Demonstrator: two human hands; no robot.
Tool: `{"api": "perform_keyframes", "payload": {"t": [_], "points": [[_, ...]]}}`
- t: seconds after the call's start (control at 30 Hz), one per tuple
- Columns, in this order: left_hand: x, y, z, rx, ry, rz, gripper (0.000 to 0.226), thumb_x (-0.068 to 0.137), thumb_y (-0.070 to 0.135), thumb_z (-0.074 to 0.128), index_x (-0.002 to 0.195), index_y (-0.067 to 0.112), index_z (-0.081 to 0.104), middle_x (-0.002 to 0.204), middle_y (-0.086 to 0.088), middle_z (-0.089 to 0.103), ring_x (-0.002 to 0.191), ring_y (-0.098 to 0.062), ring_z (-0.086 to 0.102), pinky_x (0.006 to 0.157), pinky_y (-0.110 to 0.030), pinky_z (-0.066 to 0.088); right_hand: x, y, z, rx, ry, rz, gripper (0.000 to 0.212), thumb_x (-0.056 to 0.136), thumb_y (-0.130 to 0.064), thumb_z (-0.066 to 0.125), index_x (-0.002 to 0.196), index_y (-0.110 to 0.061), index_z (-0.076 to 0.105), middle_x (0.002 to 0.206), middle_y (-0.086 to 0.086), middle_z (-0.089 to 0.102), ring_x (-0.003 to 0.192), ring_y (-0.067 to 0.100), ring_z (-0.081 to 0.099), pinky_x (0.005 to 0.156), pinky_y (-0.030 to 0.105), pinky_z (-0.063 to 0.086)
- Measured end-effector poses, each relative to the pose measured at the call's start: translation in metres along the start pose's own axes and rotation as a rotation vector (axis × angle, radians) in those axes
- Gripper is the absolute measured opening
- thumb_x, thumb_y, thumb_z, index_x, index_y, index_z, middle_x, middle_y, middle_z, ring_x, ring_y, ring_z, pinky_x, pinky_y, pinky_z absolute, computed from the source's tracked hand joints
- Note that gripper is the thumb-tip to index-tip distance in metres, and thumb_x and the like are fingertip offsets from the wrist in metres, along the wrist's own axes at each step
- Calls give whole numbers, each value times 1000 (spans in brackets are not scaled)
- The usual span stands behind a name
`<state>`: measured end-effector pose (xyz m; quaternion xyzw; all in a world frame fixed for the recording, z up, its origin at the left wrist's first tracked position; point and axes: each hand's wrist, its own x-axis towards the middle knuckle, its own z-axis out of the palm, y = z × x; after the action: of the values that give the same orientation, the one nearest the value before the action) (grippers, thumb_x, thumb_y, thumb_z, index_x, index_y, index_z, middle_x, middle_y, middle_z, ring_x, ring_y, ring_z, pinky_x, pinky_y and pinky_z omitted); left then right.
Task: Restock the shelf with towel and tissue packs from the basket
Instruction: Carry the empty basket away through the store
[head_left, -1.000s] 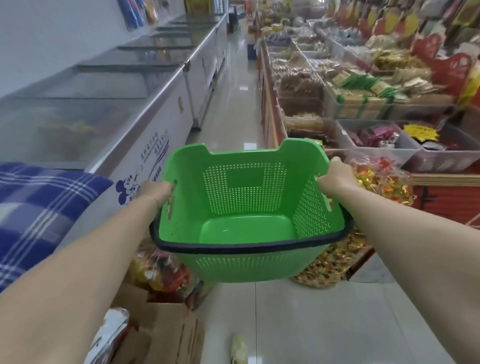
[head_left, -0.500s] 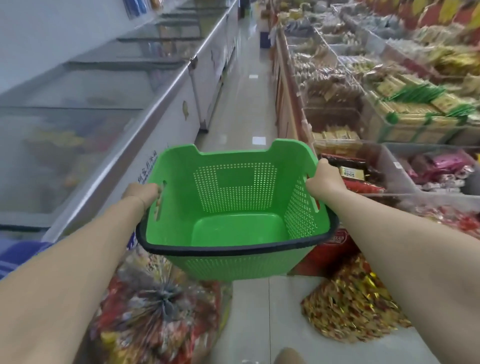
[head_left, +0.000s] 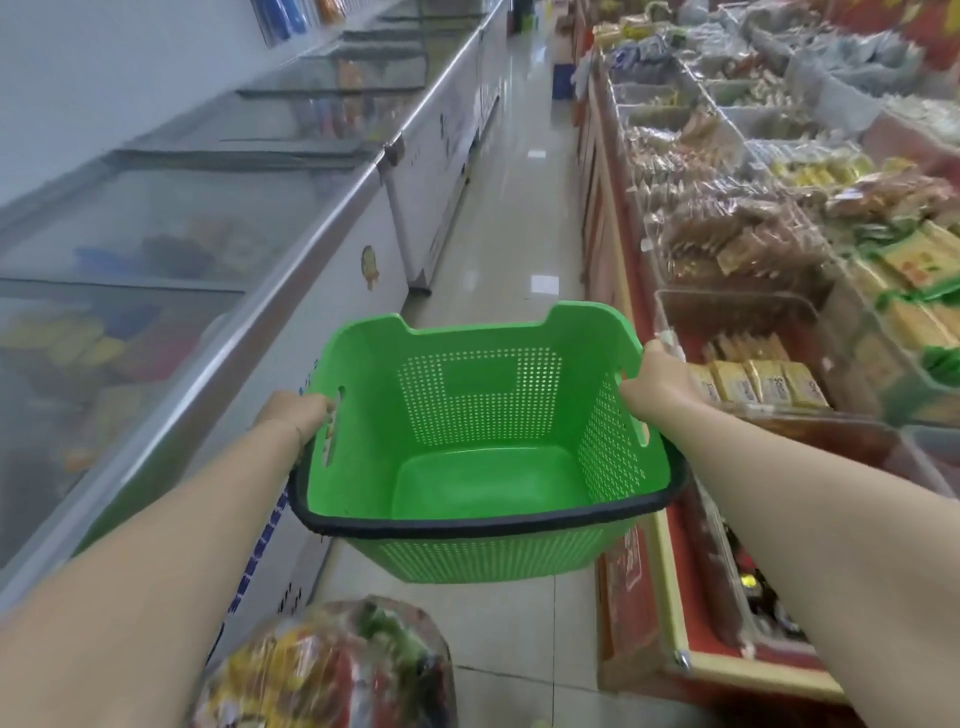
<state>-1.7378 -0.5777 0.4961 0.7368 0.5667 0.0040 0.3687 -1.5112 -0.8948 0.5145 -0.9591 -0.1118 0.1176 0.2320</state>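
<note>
Left hand (head_left: 296, 415) grips the left wall of the green basket (head_left: 483, 395) at the handle slot, fingers curled over the rim. Right hand (head_left: 657, 382) grips the right rim near the far corner, fingers wrapped to the outside and mostly hidden. Both arms are stretched forward. The basket is held off the floor, about level, between the two hands; its smooth green bottom shows in full, with a black band along the near edge.

Since a second ago: same two-handed grip, same basket attitude. The view has moved forward down the aisle – the blue plaid cloth at left and the cardboard box below are gone from frame, and a clear bag of wrapped sweets (head_left: 332, 670), blurred, now sits at bottom centre, under the basket's near side.

Surroundings: glossy pale tile floor (head_left: 509, 218) running ahead. Glass-topped chest freezers (head_left: 208, 234) line the left side. On the right, a red-and-yellow display stand (head_left: 639, 597) with clear bins of packaged snacks (head_left: 753, 234) – the right hand sits just beside the nearest bins.
</note>
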Motion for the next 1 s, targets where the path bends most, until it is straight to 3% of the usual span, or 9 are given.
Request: {"api": "perform_keyframes", "payload": {"t": [0.07,0.17,0.3,0.4,0.5,0.67,0.8,0.9,1.0], "points": [[30,23,7,-4,11,-15,29,94,33,53,84,6,53,70,-5,45,56,-17,39,54,-27,36,37,-11,0,7,7,1,53,90,-5,52,139,-7,32,120,15,52,67,15,48,48,26,36],[74,52,17,19,27,-31,27,96,30,51,79,9,48,68,-5,44,56,-17,38,54,-27,34,90,-29,3,14,-8,-14,53,89,-4,52,138,-7,31,102,10,53,75,22,56,50,31,43],[140,93,28,86,3,-26,29,96,27,49,101,0,58,100,-19,61,72,-24,55,61,-30,44,165,-55,12,24,-14,-7,55,88,-5,52,138,-10,29,101,11,57,76,25,61,60,38,55],[191,131,33,103,-13,-23,27,95,27,50,97,1,58,83,-12,56,65,-21,49,61,-30,44,223,-74,20,35,-14,1,57,89,-6,53,141,-10,29,100,10,57,75,25,61,63,41,58],[249,177,39,91,-38,-28,25,96,27,49,99,3,53,79,-8,50,62,-17,44,55,-28,39,286,-92,27,49,-9,30,54,88,-9,54,138,-10,33,100,10,59,73,24,62,62,40,57],[335,261,46,68,-68,-19,28,93,30,51,97,3,55,80,-10,51,71,-24,52,63,-31,45,380,-123,26,83,-8,85,53,87,-5,53,136,-9,33,103,12,56,79,26,59,63,40,54],[396,326,63,73,-71,17,42,91,30,54,121,1,52,109,-17,62,94,-31,62,76,-36,53,454,-135,23,115,32,127,53,87,-3,53,135,-10,34,105,13,57,81,28,60,66,43,55],[435,374,82,114,-76,45,32,93,26,53,109,-2,54,92,-16,58,84,-28,57,79,-39,51,512,-138,21,119,66,150,48,88,-8,55,133,-11,36,106,14,59,78,28,60,59,37,50],[481,417,103,79,-75,43,29,90,27,57,104,2,56,99,-16,61,95,-33,61,88,-41,52,578,-141,22,116,60,166,47,90,-11,56,133,-9,35,106,14,59,72,23,57,53,32,44]]}}
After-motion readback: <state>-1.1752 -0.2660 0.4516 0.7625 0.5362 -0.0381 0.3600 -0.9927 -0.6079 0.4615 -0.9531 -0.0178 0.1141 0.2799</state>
